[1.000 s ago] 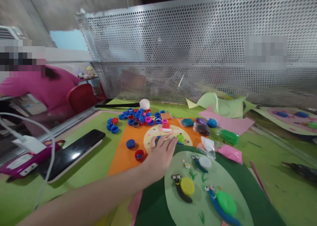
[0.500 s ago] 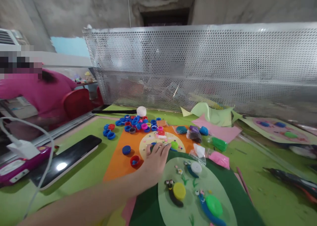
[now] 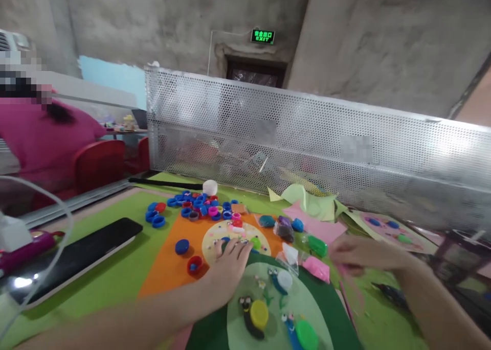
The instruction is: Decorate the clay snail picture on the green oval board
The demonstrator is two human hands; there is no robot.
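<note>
My left hand (image 3: 229,268) lies flat with fingers stretched out on the edge of a pale yellow paper circle (image 3: 215,233) that rests on an orange sheet (image 3: 169,265). Its fingertips touch small clay pieces on the circle. My right hand (image 3: 355,255) has come in from the right, blurred, fingers pinched on a thin pink stick (image 3: 347,301) near the pink clay bag (image 3: 316,267). Close to me, a light green oval (image 3: 238,322) on dark green felt (image 3: 207,334) carries clay snails with bottle-cap shells (image 3: 260,313).
Several blue, red and pink bottle caps (image 3: 192,209) lie at the far side of the orange sheet. Bags of clay (image 3: 286,229) and loose coloured papers (image 3: 307,199) sit by a perforated metal screen (image 3: 307,145). A phone (image 3: 76,250) lies left. A person in pink (image 3: 42,135) sits far left.
The view has tilted upward and shifted. My right hand has entered from the right holding the pink stick. My left hand stays flat on the yellow circle.
</note>
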